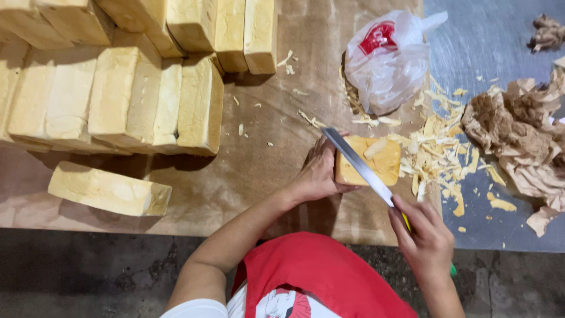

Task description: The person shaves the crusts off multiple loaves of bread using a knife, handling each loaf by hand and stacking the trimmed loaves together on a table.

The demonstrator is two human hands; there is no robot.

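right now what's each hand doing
Left hand: closed around the yellow block, steadying it.
Right hand: closed on the knife handle.

loaf on cutting spot (376,162): 1 | knife (359,168): 1 | plastic bag (388,59): 1 | single loaf near table's front edge (109,189): 1 | hands: 2

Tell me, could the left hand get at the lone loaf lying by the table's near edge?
Probably yes: the left hand holds the block being trimmed, but bare brown paper lies between it and the loaf.

Paper-covered table (265,171) (loaves (118,94), shavings (435,153))
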